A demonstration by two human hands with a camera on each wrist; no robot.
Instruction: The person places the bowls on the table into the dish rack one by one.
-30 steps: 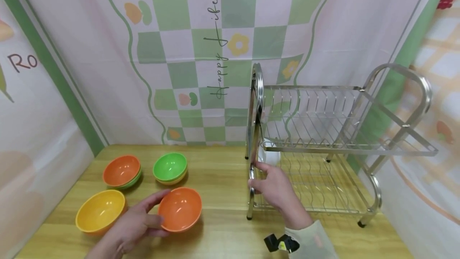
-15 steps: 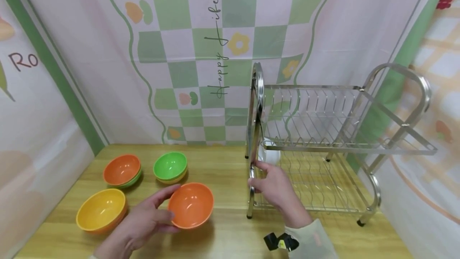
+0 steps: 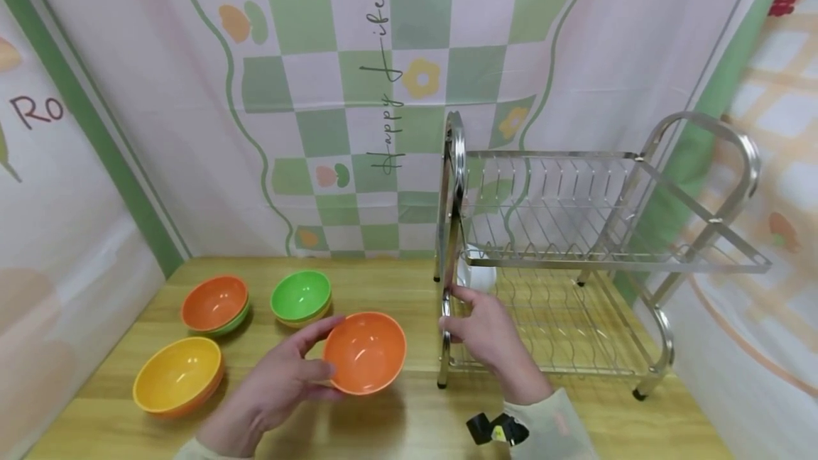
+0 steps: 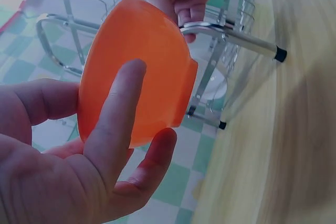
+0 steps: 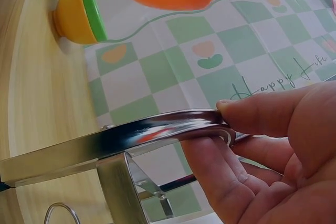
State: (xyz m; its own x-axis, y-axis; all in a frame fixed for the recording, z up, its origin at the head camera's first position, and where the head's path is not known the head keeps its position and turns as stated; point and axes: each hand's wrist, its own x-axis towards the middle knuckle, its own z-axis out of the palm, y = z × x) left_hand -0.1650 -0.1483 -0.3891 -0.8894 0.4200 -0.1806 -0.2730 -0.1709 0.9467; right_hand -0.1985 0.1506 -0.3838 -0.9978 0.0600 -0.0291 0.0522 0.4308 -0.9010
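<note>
My left hand [image 3: 281,382] grips an orange bowl [image 3: 366,353] by its left side, above the table; the left wrist view shows fingers spread along the bowl's outside [image 4: 152,72]. With thumb and fingers, my right hand [image 3: 488,329] pinches the left front post of a two-tier metal dish rack [image 3: 613,265]. Close up in the right wrist view, the rack's chrome tube [image 5: 157,129] lies between thumb and fingers. Behind that hand, a white dish [image 3: 478,277] sits on the lower tier at the left, partly hidden.
On the left of the wooden table [image 3: 383,289] stand an orange bowl on a green one [image 3: 216,302], a green bowl on a yellow one [image 3: 302,295], and a yellow bowl [image 3: 179,375] on an orange one. A patterned cloth [image 3: 319,126] hangs behind.
The orange bowl in my left hand has moved to the right and slightly farther back, toward the rack. My right hand has stayed on the rack's post.
</note>
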